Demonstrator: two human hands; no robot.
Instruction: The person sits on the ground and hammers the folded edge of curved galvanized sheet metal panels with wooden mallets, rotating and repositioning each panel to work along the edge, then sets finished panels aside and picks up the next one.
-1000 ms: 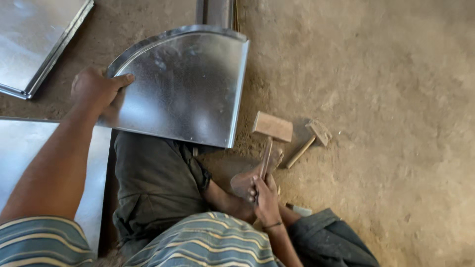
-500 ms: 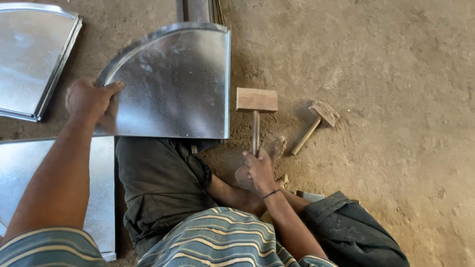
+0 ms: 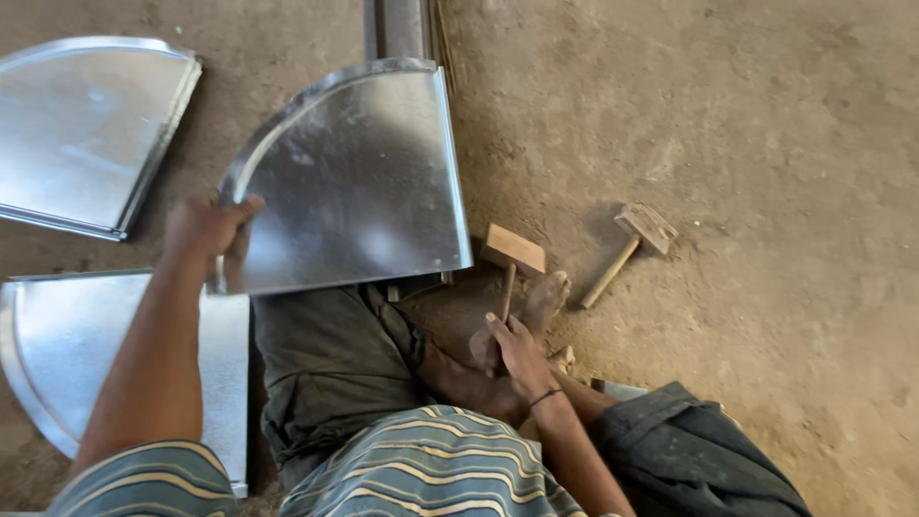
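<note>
Left hand (image 3: 206, 230) grips the curved edge of the shiny quarter-round galvanized steel sheet (image 3: 359, 182), right hand (image 3: 517, 349) closed on the raised wooden mallet (image 3: 512, 254); its edges look only partly beaten

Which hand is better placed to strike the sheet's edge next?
Right. The right hand grips the wooden mallet beside the quarter-round galvanised metal sheet; the left hand is holding the sheet's curved edge.

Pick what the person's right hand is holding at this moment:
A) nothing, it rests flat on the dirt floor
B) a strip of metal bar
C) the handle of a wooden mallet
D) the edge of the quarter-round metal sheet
C: the right hand grips the handle of the wooden mallet, while the left hand holds the quarter-round metal sheet.
</note>
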